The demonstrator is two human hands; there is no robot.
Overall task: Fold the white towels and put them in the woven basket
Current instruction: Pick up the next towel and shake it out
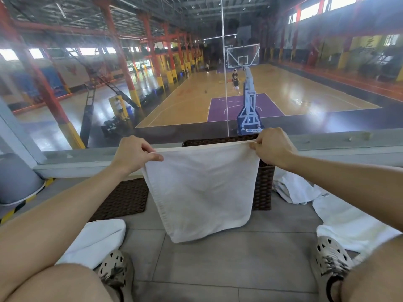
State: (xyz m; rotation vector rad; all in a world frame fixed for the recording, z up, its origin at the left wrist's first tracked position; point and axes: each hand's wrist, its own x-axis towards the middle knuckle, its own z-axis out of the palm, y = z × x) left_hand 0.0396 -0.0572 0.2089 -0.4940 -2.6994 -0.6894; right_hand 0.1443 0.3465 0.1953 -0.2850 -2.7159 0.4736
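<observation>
A white towel [201, 188] hangs doubled over in the air in front of me, its lower fold just above the floor tiles. My left hand [133, 153] pinches its upper left corner and my right hand [272, 147] pinches the upper right corner, the top edge stretched between them. Behind the towel stands the dark woven basket [263, 186], mostly hidden; only its rim and right side show. A folded white towel [98, 240] lies on the floor by my left foot. Loose white towels [340, 216] lie in a heap at the right.
A dark woven lid or mat [124, 199] lies flat to the left of the basket. A glass wall and grey sill [338, 144] stand just behind it, with a basketball court below. My two sandalled feet rest on the grey floor tiles [218, 264].
</observation>
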